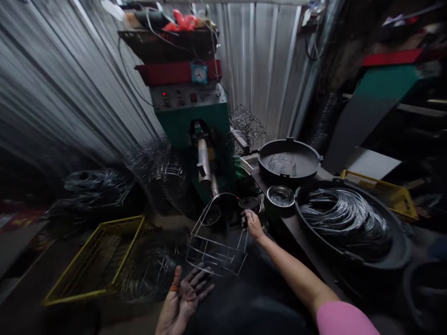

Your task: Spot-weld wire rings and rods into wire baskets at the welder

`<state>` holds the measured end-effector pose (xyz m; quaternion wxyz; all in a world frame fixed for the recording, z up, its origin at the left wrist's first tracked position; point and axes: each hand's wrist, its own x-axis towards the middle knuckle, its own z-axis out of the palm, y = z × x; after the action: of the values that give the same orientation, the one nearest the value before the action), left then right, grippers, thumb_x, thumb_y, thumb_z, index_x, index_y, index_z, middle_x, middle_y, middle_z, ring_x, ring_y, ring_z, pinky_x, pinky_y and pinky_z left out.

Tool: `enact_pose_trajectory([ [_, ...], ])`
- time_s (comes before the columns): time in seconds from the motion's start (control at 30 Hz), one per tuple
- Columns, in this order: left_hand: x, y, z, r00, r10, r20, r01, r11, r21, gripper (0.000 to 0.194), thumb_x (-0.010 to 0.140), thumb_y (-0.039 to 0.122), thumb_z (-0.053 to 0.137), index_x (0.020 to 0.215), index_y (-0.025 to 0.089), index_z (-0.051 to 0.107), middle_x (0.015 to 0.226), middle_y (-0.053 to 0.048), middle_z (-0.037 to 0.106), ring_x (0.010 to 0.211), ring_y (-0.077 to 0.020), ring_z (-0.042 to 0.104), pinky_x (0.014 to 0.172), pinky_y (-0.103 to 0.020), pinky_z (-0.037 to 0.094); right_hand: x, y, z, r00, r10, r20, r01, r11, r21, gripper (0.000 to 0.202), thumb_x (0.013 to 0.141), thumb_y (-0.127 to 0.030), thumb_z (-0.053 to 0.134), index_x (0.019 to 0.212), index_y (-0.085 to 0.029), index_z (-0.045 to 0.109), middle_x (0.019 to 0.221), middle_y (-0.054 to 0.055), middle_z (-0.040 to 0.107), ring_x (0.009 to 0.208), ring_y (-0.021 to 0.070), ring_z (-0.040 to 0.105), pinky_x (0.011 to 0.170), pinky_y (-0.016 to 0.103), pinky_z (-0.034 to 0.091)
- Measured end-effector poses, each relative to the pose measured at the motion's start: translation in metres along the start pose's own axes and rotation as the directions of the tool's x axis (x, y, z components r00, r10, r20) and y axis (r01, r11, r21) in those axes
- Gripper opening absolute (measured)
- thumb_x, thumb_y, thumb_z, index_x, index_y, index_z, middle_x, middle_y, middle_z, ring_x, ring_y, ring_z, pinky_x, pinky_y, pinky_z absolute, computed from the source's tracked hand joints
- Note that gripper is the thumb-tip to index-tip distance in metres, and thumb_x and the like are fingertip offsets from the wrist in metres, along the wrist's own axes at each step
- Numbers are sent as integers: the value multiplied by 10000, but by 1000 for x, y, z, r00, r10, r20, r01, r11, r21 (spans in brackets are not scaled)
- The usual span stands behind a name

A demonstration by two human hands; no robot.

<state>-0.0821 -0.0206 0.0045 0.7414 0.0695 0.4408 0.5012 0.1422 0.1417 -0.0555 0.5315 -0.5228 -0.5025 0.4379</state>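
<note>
In front of me hangs a wire rack point(216, 253) with a rectangular base and a tall arched hoop. My right hand point(253, 224) is closed on the right side of this rack, near the end of the arch. My left hand point(190, 295) is open with the palm up and fingers spread, just below the rack's lower left corner. Orange tape wraps its thumb. Whether its fingertips touch the wire I cannot tell. Beyond the rack stands a green welding machine point(192, 111) with a metal arm point(203, 156) pointing down toward me.
On the right, a black pan point(289, 160) holds small wire parts, a metal bowl point(281, 196) stands below it, and a large tub contains wire rings point(345, 214). A yellow crate point(75, 298) and bundled wire pieces point(150, 274) lie at left. Corrugated metal walls point(258, 60) stand behind.
</note>
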Motion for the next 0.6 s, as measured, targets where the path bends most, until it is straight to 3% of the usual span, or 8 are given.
enact_pose_trajectory([
  [0.13, 13, 9, 27, 998, 21, -61, -30, 989, -148, 259, 827, 258, 422, 892, 140, 643, 894, -129, 668, 873, -234, 618, 791, -414, 476, -6, 14, 1, 999, -12, -32, 13, 999, 38, 385, 829, -500, 297, 777, -169, 488, 536, -39, 432, 428, 94, 437, 402, 201, 379],
  [0.2, 22, 12, 30, 982, 13, -187, -52, 977, -206, 217, 829, 171, 420, 873, 159, 633, 709, -56, 672, 693, -159, 639, 729, -326, 508, -6, 19, -4, 996, -46, 71, 50, 997, -51, 394, 865, -446, 252, 817, -162, 520, 576, -16, 498, 481, 103, 489, 469, 213, 424],
  [0.27, 29, 10, 27, 952, 53, -303, -119, 972, -204, 202, 822, 126, 431, 889, 171, 616, 611, -2, 641, 562, -108, 613, 652, -254, 518, 3, 21, -18, 971, -39, 238, 106, 955, -276, 350, 879, -377, 279, 859, -169, 560, 680, 14, 587, 619, 122, 565, 592, 229, 459],
  [0.33, 33, 5, 20, 930, 113, -350, -174, 973, -149, 195, 814, 121, 453, 930, 183, 596, 618, 15, 630, 548, -94, 601, 615, -227, 517, 25, 18, -46, 951, 53, 304, 146, 789, -597, 246, 860, -314, 377, 914, -198, 587, 853, 24, 633, 814, 138, 586, 726, 236, 447],
  [0.37, 34, 2, 16, 922, 139, -361, -191, 975, -112, 194, 809, 123, 463, 941, 191, 588, 636, 19, 630, 562, -95, 603, 612, -226, 518, 40, 16, -64, 964, 119, 237, 109, 636, -764, 213, 846, -291, 418, 960, -222, 584, 936, 17, 629, 890, 140, 573, 772, 234, 431],
  [0.4, 34, -1, 13, 914, 159, -372, -200, 977, -74, 186, 802, 127, 477, 936, 201, 583, 646, 23, 630, 572, -97, 604, 608, -226, 518, 57, 13, -83, 977, 148, 154, 48, 551, -833, 240, 843, -251, 421, 1037, -215, 558, 1018, 42, 609, 958, 156, 550, 812, 254, 414],
  [0.5, 34, -9, 5, 893, 211, -398, -220, 975, 25, 143, 743, 143, 566, 865, 217, 577, 638, 46, 623, 575, -98, 600, 601, -213, 512, 103, 12, -140, 970, 243, 1, -95, 383, -919, 374, 773, -122, 472, 1147, -132, 494, 1089, 164, 558, 1010, 244, 528, 826, 351, 401],
  [0.6, 39, -13, 0, 871, 257, -419, -248, 966, 77, 212, 661, 140, 650, 832, 231, 565, 606, 73, 610, 560, -97, 597, 580, -194, 504, 129, 22, -171, 938, 340, -60, -149, 242, -959, 497, 674, -78, 570, 1162, -126, 492, 1095, 191, 545, 994, 280, 537, 810, 371, 404],
])
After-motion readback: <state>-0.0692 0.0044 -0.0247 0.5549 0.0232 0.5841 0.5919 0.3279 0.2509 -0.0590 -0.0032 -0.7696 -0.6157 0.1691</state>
